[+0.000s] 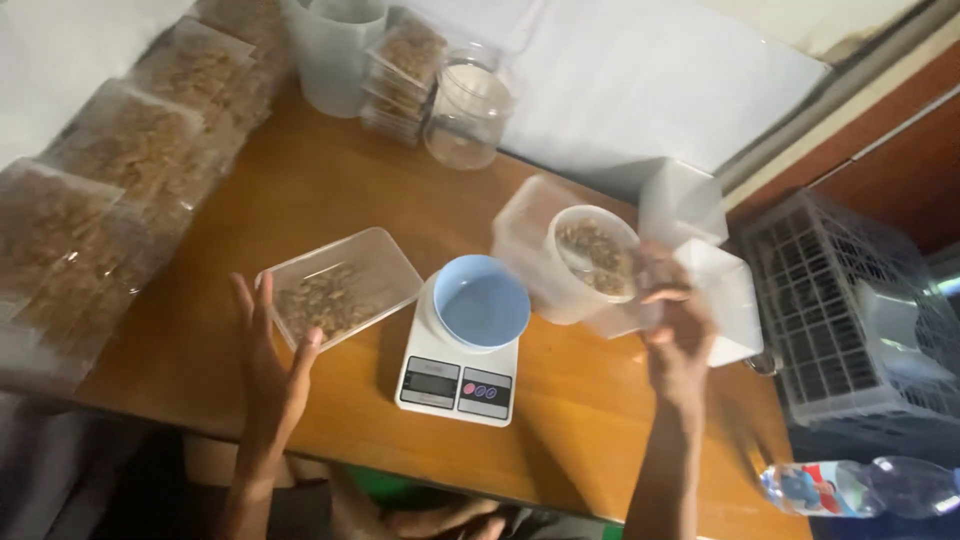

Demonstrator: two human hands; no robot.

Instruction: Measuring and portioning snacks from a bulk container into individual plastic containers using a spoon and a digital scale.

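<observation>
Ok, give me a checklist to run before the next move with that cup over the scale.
1. Blue bowl sits centred on the scale: ok.
2. Bowl is empty: ok.
3. Scale display reading: cannot tell, too small.
4. Right hand has a firm grip on the cup of brown pieces: cannot tell, blurred by motion.
5. Left hand steadies the tray: ok, fingers touch its near edge.
6. Table edge beside the scale free of things: ok.
</observation>
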